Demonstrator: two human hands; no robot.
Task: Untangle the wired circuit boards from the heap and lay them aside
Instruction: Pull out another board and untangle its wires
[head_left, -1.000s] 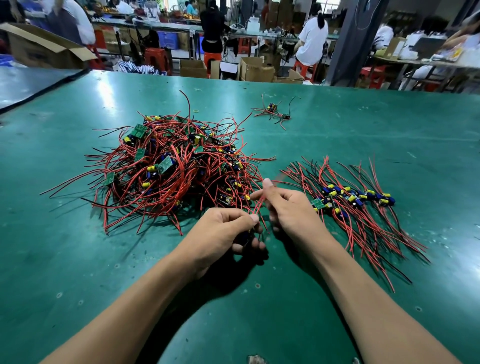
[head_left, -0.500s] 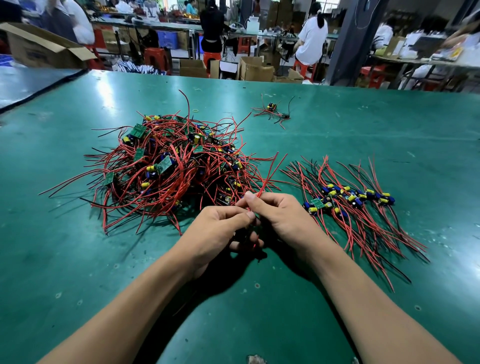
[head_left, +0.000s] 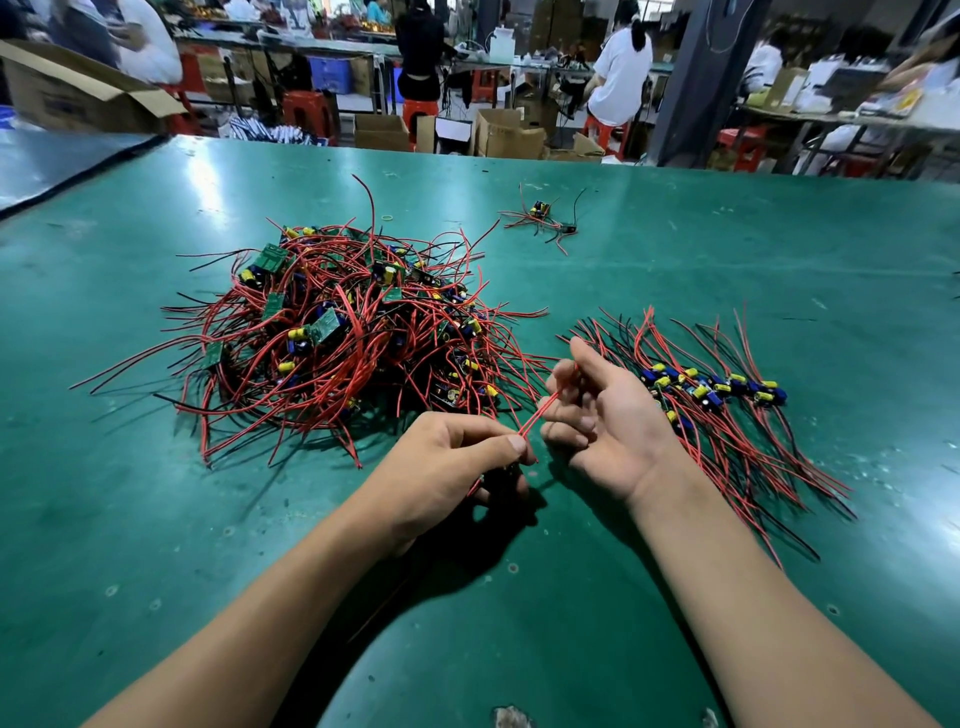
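A tangled heap (head_left: 343, 338) of small green circuit boards with red and black wires lies on the green table (head_left: 675, 249), left of centre. To its right, sorted boards (head_left: 711, 389) lie in a row with their wires fanned out. My left hand (head_left: 457, 462) grips one wired board just in front of the heap; the board is mostly hidden under the fingers. Its red wires (head_left: 540, 413) run up to my right hand (head_left: 597, 415), which is turned palm up and pinches them between thumb and fingers.
A small loose bunch of wired boards (head_left: 543, 218) lies farther back, with a yellow rubber band (head_left: 387, 218) near it. Beyond the table's far edge are cardboard boxes (head_left: 506, 135), red stools and people at other benches.
My right hand has turned from palm down to palm up and slid right along the red wires. The left hand has stayed in place with the board.
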